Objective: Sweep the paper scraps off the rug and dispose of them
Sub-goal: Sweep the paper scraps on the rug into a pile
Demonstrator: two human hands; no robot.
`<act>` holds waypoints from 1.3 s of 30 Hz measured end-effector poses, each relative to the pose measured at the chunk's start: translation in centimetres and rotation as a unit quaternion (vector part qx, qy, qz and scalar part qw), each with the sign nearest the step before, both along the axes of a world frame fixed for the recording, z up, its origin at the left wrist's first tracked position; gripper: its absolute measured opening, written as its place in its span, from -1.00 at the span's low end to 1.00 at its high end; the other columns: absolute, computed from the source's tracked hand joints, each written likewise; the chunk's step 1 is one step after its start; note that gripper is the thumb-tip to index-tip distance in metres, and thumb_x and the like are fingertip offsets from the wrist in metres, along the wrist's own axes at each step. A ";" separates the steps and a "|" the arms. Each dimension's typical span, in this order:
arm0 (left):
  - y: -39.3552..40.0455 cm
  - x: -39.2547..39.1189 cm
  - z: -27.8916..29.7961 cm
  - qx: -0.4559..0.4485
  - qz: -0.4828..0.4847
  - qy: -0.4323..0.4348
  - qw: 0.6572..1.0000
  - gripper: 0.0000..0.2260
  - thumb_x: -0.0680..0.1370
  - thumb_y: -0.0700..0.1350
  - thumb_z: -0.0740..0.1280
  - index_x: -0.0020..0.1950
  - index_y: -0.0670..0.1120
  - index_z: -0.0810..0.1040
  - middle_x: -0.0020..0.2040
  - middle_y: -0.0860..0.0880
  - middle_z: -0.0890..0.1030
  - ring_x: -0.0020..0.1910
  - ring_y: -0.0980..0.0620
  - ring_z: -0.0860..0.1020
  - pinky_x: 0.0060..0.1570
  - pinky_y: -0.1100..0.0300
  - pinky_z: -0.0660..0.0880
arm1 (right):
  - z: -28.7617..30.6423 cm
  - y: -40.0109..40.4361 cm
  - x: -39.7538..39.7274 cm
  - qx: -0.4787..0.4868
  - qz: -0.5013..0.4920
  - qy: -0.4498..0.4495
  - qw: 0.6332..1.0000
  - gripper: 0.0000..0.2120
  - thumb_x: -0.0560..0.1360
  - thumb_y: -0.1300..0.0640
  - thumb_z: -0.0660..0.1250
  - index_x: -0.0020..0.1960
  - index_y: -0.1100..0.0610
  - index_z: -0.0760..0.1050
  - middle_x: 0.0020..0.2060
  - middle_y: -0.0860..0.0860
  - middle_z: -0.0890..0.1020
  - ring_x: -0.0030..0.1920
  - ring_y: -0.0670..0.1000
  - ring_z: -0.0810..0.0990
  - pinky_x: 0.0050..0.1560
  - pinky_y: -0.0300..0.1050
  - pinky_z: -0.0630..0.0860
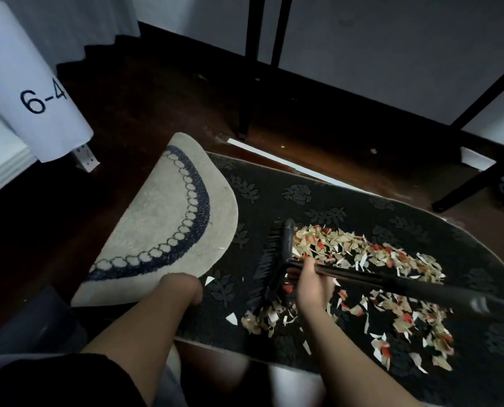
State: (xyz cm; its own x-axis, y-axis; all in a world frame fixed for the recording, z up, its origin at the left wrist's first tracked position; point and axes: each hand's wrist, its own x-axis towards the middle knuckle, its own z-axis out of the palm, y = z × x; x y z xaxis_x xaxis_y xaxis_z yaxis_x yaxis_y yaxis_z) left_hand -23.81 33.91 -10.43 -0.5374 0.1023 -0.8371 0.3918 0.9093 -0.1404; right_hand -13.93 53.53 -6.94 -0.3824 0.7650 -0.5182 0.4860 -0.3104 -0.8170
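Head view looks down on my two bare arms over a dark rug (347, 201) with a faint leaf-and-flower pattern. My right hand (311, 284) curls round the black handle of a brush (277, 265), gripping it close to the head; the bristles stand on the rug at the left edge of the paper scraps (371, 259). The scraps are small torn bits, tan, white and red, spread in a loose ring across the right half of the rug, thick along the top arc and thinner and more scattered below my hand. A few white bits lie apart, left of the brush.

My left hand (183, 289) is at the edge of a pale round mat (162, 221) with a dark blue looped border, which overlaps the rug's left end; its fingers are hidden from me, so I cannot tell whether they grip the mat or only press it.

Beyond the rug's far edge lies dark wooden floor (145, 107), with black metal legs (250, 69) standing on it near the wall. A white roll marked "6-4" (30, 83) leans at the upper left. Bare floor lies left of the mat.
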 end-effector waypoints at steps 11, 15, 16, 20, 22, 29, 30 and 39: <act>0.6 0.4 0.2 -0.001 -0.005 0.002 1.000 -0.65 0.59 -0.06 0.17 0.35 -0.12 0.47 0.36 -0.11 0.47 0.30 -0.07 0.47 0.30 0.07 0.40 | -0.7 -3.9 -2.1 -0.100 0.062 0.052 0.992 -0.82 0.54 0.20 0.28 -0.20 0.11 0.60 -0.44 0.06 0.65 -0.37 0.07 0.60 -0.19 -0.05 0.58; 0.3 0.3 -0.1 -0.004 0.003 -0.004 1.000 -0.62 0.59 -0.03 0.19 0.38 -0.11 0.45 0.39 -0.11 0.45 0.33 -0.08 0.46 0.33 0.04 0.39 | -2.1 -3.7 -1.6 -0.092 0.063 0.032 0.993 -0.81 0.50 0.13 0.31 -0.22 0.15 0.63 -0.41 0.07 0.68 -0.35 0.06 0.63 -0.08 0.06 0.58; 0.2 0.2 0.0 -0.006 0.003 -0.008 1.000 -0.62 0.59 -0.03 0.20 0.38 -0.11 0.46 0.39 -0.11 0.44 0.33 -0.08 0.45 0.34 0.03 0.38 | -2.1 -3.3 -1.3 -0.087 0.054 0.022 0.994 -0.80 0.49 0.10 0.32 -0.21 0.17 0.65 -0.36 0.09 0.70 -0.30 0.06 0.65 -0.06 0.06 0.58; 0.2 0.1 0.0 -0.005 0.004 -0.011 1.000 -0.64 0.59 -0.06 0.19 0.36 -0.12 0.47 0.38 -0.12 0.45 0.32 -0.10 0.46 0.34 0.02 0.38 | -1.2 -1.9 -0.8 -0.058 0.015 0.023 0.998 -0.74 0.49 0.05 0.30 -0.23 0.17 0.66 -0.34 0.06 0.71 -0.25 0.05 0.67 -0.10 -0.04 0.55; 0.2 0.2 0.2 -0.005 0.002 -0.009 1.000 -0.65 0.60 -0.07 0.17 0.34 -0.13 0.48 0.37 -0.13 0.46 0.31 -0.11 0.46 0.33 0.02 0.38 | -0.6 -2.3 -1.1 -0.057 0.013 0.049 0.997 -0.72 0.50 0.09 0.28 -0.31 0.14 0.65 -0.38 0.09 0.69 -0.27 0.08 0.65 -0.09 0.00 0.54; -0.2 1.1 1.0 -0.003 -0.013 -0.024 1.000 -0.65 0.59 -0.06 0.19 0.35 -0.13 0.45 0.33 -0.12 0.47 0.27 -0.11 0.47 0.29 0.01 0.41 | 0.0 -6.6 -3.1 -0.076 0.135 0.065 0.986 -0.81 0.54 0.22 0.22 -0.15 0.19 0.58 -0.44 0.10 0.62 -0.47 0.01 0.56 -0.34 -0.14 0.56; -0.6 1.2 1.0 -0.006 -0.005 -0.030 1.000 -0.64 0.60 -0.06 0.19 0.37 -0.12 0.44 0.36 -0.12 0.45 0.29 -0.11 0.46 0.30 0.00 0.39 | -0.4 -7.1 -3.2 -0.075 0.151 0.054 0.984 -0.79 0.54 0.20 0.22 -0.20 0.16 0.58 -0.45 0.09 0.63 -0.45 0.02 0.57 -0.26 -0.08 0.58; -2.5 1.7 1.0 -0.027 0.009 -0.035 0.999 -0.63 0.62 -0.09 0.14 0.41 -0.12 0.40 0.42 -0.11 0.39 0.35 -0.11 0.42 0.35 0.00 0.36 | -0.6 -5.0 -1.0 -0.014 0.014 -0.002 1.000 -0.67 0.50 -0.02 0.28 -0.31 0.13 0.63 -0.40 -0.02 0.68 -0.30 -0.03 0.67 -0.25 -0.14 0.53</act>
State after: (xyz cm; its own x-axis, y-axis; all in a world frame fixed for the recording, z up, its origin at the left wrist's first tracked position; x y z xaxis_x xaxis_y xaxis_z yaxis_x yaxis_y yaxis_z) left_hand -22.09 31.43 -9.42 -0.4779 0.0470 -0.8772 0.3857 0.9084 -0.1614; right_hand -14.95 48.53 -7.54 -0.4016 0.7389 -0.5411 0.4985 -0.3192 -0.8060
